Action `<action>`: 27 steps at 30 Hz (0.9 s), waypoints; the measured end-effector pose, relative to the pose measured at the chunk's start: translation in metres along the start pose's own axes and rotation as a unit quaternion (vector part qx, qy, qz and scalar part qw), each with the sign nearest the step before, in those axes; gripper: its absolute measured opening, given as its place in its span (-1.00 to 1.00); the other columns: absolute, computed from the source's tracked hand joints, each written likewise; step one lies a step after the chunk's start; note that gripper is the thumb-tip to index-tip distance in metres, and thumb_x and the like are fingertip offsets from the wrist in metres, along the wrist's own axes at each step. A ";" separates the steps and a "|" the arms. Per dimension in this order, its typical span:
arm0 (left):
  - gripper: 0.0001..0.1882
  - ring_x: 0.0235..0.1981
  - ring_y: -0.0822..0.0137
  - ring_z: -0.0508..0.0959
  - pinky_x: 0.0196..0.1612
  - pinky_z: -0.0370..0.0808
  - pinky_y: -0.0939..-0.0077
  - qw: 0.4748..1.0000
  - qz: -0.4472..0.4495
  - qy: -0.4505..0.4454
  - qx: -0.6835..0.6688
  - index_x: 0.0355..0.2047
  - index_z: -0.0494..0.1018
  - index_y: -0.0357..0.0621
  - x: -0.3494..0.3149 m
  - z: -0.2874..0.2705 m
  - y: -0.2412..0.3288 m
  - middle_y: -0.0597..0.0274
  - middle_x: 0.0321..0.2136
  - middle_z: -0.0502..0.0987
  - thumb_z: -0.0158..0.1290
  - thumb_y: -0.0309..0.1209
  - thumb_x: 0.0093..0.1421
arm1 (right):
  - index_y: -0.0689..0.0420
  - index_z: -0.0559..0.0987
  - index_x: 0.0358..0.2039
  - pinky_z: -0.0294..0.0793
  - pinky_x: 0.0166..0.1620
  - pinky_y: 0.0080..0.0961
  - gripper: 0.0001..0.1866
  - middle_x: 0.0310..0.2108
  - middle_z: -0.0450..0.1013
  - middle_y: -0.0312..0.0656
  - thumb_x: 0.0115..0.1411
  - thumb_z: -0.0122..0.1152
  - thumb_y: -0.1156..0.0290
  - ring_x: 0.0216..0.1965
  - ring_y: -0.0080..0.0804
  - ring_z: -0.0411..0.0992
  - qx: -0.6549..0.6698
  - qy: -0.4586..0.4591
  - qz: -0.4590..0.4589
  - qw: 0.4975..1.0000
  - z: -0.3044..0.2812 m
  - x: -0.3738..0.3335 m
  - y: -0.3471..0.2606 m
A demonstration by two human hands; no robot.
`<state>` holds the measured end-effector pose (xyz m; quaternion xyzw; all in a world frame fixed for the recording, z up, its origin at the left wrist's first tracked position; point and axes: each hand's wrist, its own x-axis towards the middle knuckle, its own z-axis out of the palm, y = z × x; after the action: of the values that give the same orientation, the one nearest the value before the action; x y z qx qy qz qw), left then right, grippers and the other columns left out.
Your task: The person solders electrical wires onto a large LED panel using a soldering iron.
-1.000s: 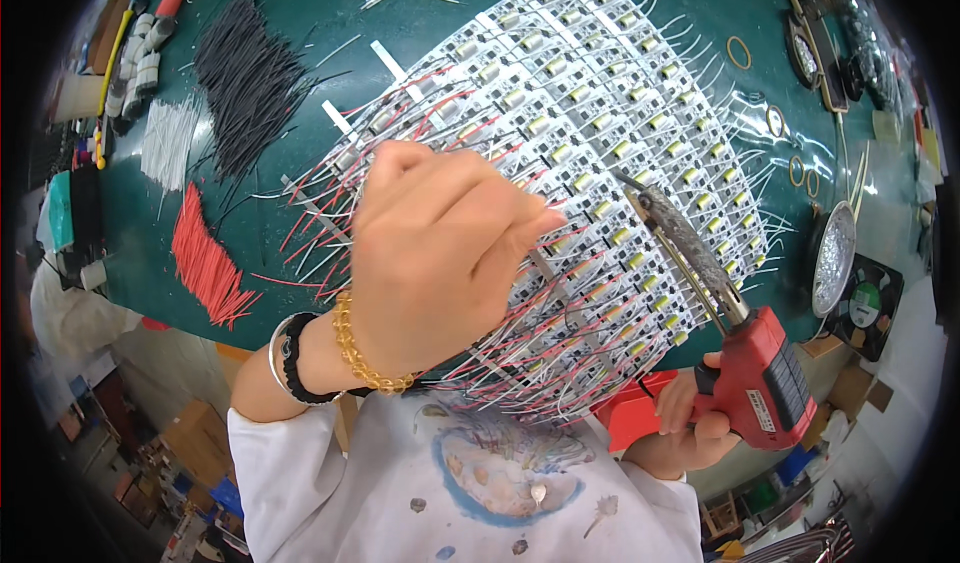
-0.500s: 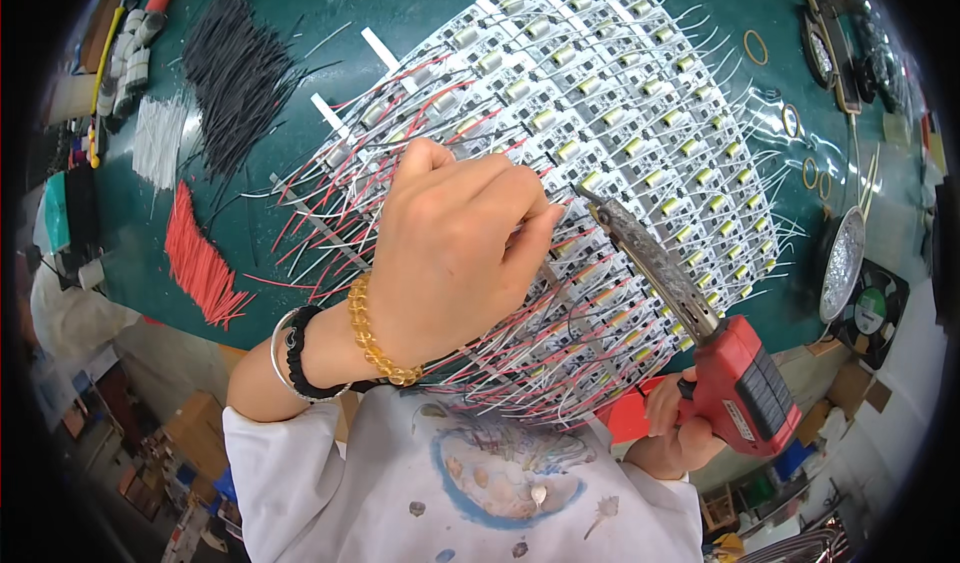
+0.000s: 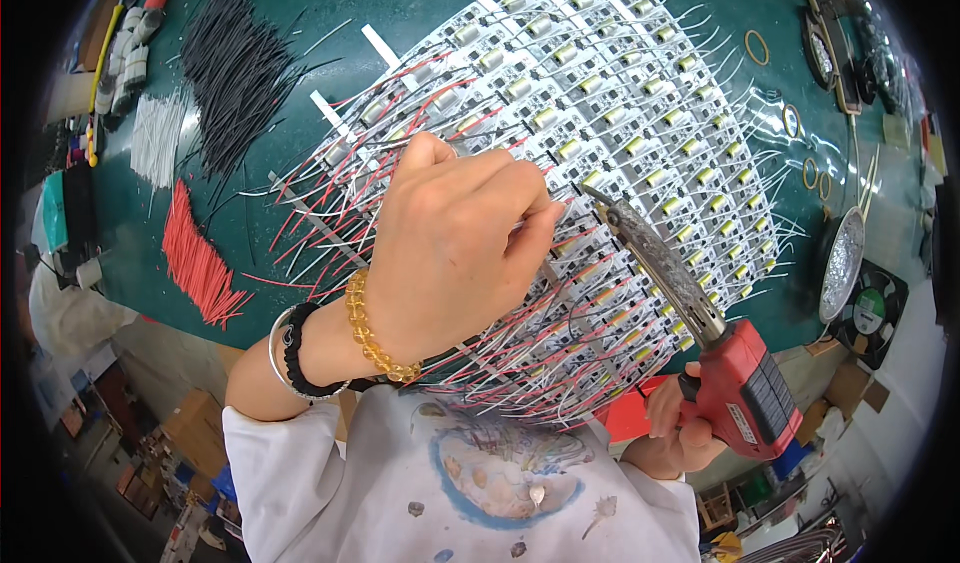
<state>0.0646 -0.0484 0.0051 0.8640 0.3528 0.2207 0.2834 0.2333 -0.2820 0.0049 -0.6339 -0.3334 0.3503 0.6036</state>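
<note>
My left hand [image 3: 460, 243] is closed above a panel of white circuit boards [image 3: 600, 93], its fingertips pinched together at the boards. What they pinch is hidden from me; a dark wire [image 3: 405, 145] passes by the knuckles. In my right hand [image 3: 680, 428] is a red soldering gun [image 3: 745, 388] with a scorched metal barrel. Its bent tip hovers over or touches the boards just right of my left fingertips; I cannot tell which. Red and white wires [image 3: 520, 373] fan out from the boards on the left and near sides.
On the green table [image 3: 330, 3] at left lie heaps of black wires [image 3: 235, 73], white wires [image 3: 157, 141] and red wires [image 3: 197, 258]. At right are a round metal dish [image 3: 843, 263], a black fan [image 3: 880, 308] and several loose rings [image 3: 756, 48].
The soldering gun has shifted slightly right, its tip drawing a little away from my left fingertips. My left hand has barely moved.
</note>
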 end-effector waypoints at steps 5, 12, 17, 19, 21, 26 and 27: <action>-0.82 -0.68 0.34 0.33 -0.38 0.16 0.43 1.000 0.004 0.015 -0.004 -0.63 0.43 -0.11 0.000 0.001 0.000 0.36 -0.69 0.42 0.24 -0.52 -0.03 | 0.48 0.30 0.04 0.21 -0.70 -0.64 -0.23 -0.78 0.29 -0.33 0.20 0.17 -0.06 -0.80 -0.60 0.23 0.007 -0.034 -0.007 0.999 -0.002 -0.001 0.007; -0.81 -0.69 0.36 0.33 -0.38 0.17 0.45 1.000 -0.008 0.020 -0.010 -0.65 0.43 -0.10 0.002 0.002 0.001 0.36 -0.72 0.41 0.25 -0.52 -0.06 | 0.49 0.29 0.03 0.18 -0.72 -0.63 -0.21 -0.81 0.28 -0.32 0.18 0.19 -0.07 -0.81 -0.59 0.23 0.062 -0.001 0.006 0.998 -0.006 0.000 0.012; -0.81 -0.69 0.35 0.34 -0.39 0.17 0.45 1.000 -0.005 0.025 -0.008 -0.65 0.43 -0.10 0.001 0.002 0.000 0.35 -0.71 0.42 0.25 -0.52 -0.06 | 0.49 0.28 0.04 0.20 -0.71 -0.64 -0.22 -0.80 0.29 -0.32 0.19 0.17 -0.06 -0.82 -0.59 0.23 0.110 -0.079 -0.074 0.988 -0.018 0.002 0.027; -0.81 -0.69 0.35 0.34 -0.39 0.17 0.45 1.000 0.000 0.028 -0.005 -0.65 0.42 -0.10 0.001 0.003 0.001 0.34 -0.71 0.42 0.25 -0.52 -0.05 | 0.49 0.28 0.05 0.20 -0.71 -0.64 -0.22 -0.80 0.29 -0.32 0.20 0.17 -0.06 -0.82 -0.58 0.23 0.106 -0.078 -0.075 0.988 -0.013 0.001 0.021; -0.83 -0.67 0.34 0.35 -0.37 0.20 0.46 1.000 -0.008 0.012 0.010 -0.63 0.45 -0.11 0.001 0.002 0.002 0.34 -0.69 0.45 0.26 -0.50 -0.05 | 0.48 0.24 0.08 0.22 -0.70 -0.62 -0.21 -0.79 0.29 -0.32 0.22 0.15 -0.05 -0.81 -0.58 0.23 0.044 -0.045 -0.016 0.998 0.003 0.006 0.000; -0.90 -0.63 0.34 0.38 -0.32 0.26 0.47 0.998 -0.020 -0.026 -0.045 -0.52 0.54 -0.12 0.002 -0.011 0.003 0.32 -0.64 0.50 0.27 -0.49 -0.03 | 0.47 0.21 0.11 0.25 -0.68 -0.60 -0.22 -0.79 0.29 -0.32 0.24 0.13 -0.03 -0.80 -0.56 0.24 0.066 -0.060 -0.032 0.995 -0.004 0.001 0.002; -0.90 -0.61 0.34 0.40 -0.30 0.29 0.46 0.996 -0.043 -0.045 -0.065 -0.48 0.57 -0.12 0.002 -0.015 0.005 0.31 -0.62 0.52 0.28 -0.49 -0.03 | 0.46 0.21 0.11 0.26 -0.67 -0.60 -0.23 -0.79 0.29 -0.32 0.24 0.13 -0.03 -0.80 -0.56 0.25 0.065 -0.067 -0.037 0.995 -0.006 0.000 0.003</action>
<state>0.0596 -0.0450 0.0195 0.8367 0.3615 0.1914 0.3641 0.2382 -0.2855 0.0024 -0.5560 -0.3727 0.3900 0.6323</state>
